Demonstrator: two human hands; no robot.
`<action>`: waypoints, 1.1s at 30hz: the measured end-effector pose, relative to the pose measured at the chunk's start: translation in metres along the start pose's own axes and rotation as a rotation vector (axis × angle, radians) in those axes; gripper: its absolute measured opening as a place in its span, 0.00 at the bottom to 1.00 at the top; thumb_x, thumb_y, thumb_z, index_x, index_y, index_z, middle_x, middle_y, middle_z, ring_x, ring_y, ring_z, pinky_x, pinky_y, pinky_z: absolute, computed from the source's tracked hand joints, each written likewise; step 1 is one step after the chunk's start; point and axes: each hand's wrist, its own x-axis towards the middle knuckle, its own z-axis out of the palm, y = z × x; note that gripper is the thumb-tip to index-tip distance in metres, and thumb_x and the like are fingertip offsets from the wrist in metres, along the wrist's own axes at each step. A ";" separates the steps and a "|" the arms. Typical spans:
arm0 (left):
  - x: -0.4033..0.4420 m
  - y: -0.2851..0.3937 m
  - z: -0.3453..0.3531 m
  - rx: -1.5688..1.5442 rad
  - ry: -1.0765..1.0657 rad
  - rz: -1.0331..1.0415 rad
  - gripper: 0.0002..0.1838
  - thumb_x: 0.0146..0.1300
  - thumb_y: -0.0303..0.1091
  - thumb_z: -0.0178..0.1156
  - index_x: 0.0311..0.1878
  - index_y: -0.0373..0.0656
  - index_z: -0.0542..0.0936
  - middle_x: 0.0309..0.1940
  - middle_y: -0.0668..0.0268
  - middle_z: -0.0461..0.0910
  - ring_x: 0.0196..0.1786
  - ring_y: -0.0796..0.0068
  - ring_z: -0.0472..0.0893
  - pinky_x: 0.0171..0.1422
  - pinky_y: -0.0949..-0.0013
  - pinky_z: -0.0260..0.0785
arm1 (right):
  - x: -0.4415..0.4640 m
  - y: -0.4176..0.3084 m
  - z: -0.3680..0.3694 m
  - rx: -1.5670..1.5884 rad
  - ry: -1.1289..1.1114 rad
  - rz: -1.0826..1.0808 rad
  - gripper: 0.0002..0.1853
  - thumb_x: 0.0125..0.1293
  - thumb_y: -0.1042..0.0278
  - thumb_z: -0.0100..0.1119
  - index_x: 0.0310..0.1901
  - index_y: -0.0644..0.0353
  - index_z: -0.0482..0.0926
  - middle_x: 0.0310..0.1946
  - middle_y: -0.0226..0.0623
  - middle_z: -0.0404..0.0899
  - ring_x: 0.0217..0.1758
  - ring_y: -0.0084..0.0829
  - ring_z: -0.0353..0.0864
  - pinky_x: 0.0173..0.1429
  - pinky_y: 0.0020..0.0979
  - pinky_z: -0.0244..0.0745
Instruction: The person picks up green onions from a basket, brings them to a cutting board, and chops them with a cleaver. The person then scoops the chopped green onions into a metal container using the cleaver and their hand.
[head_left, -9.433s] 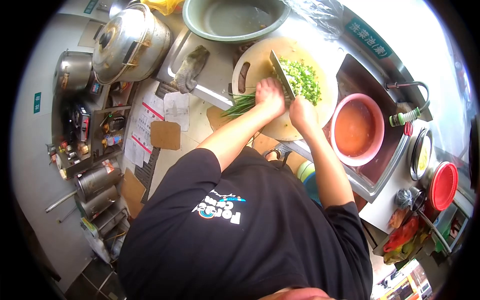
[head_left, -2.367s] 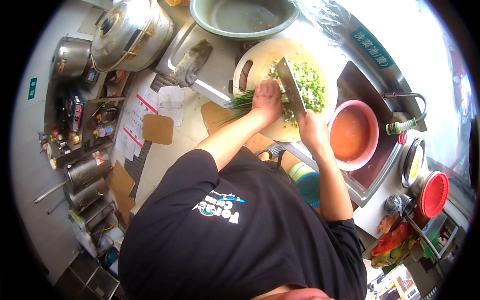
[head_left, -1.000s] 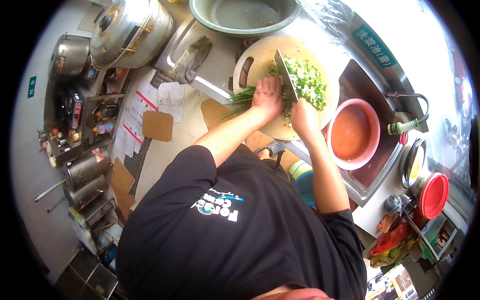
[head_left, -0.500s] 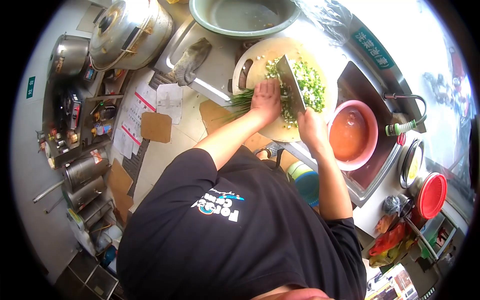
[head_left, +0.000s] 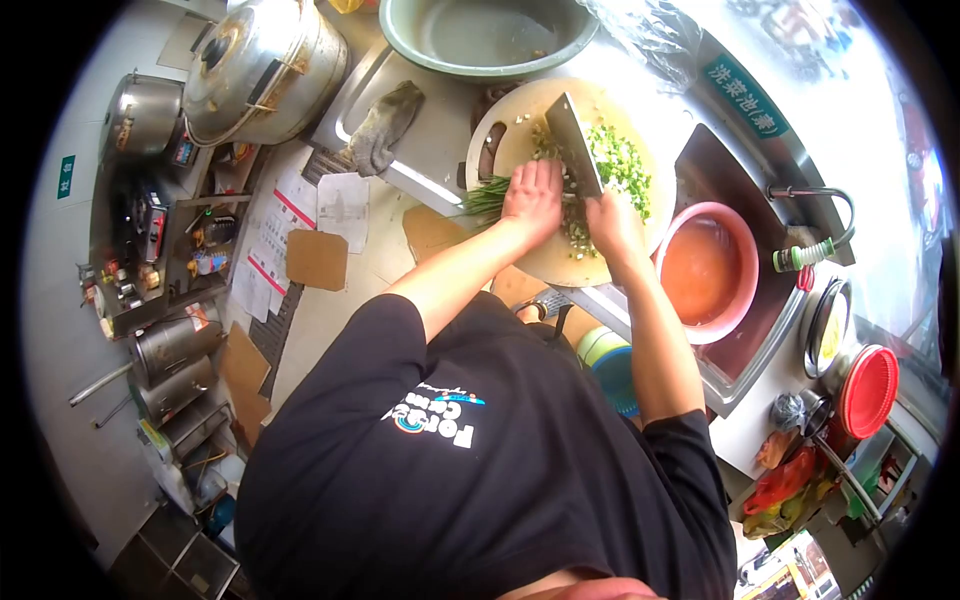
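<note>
On my feed, the left hand [head_left: 533,200] presses long green stalks [head_left: 487,198] onto a round pale cutting board [head_left: 518,150]; the right hand [head_left: 614,228] grips a broad metal cleaver [head_left: 574,142] beside chopped green-and-white pieces [head_left: 626,168]. Rightward, a round pink basin [head_left: 747,270] sits in a metal sink [head_left: 704,172].

Two hands [head_left: 533,200] [head_left: 614,225]; one cleaver [head_left: 574,145]; one chopping board [head_left: 545,262]; one pink basin [head_left: 749,262]; one grey-green basin [head_left: 490,70].
</note>
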 end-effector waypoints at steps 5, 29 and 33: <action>-0.006 0.005 -0.010 -0.090 0.043 0.003 0.38 0.48 0.35 0.65 0.64 0.32 0.67 0.57 0.52 0.70 0.63 0.55 0.68 0.70 0.55 0.57 | -0.039 -0.020 -0.035 0.059 0.004 0.031 0.12 0.70 0.64 0.54 0.37 0.67 0.77 0.30 0.59 0.81 0.38 0.61 0.81 0.46 0.54 0.75; -0.006 -0.003 -0.007 -0.058 -0.003 0.013 0.37 0.47 0.35 0.64 0.62 0.30 0.68 0.54 0.51 0.71 0.57 0.54 0.71 0.66 0.55 0.61 | 0.000 -0.011 -0.005 -0.005 0.003 0.010 0.13 0.70 0.62 0.53 0.36 0.65 0.78 0.31 0.59 0.81 0.38 0.60 0.81 0.46 0.52 0.75; -0.008 -0.001 -0.011 -0.090 0.110 0.029 0.37 0.47 0.35 0.65 0.63 0.32 0.68 0.54 0.52 0.71 0.59 0.54 0.71 0.68 0.54 0.59 | -0.037 -0.026 -0.034 0.072 -0.001 0.053 0.12 0.70 0.63 0.55 0.35 0.66 0.77 0.30 0.60 0.81 0.38 0.60 0.82 0.46 0.54 0.74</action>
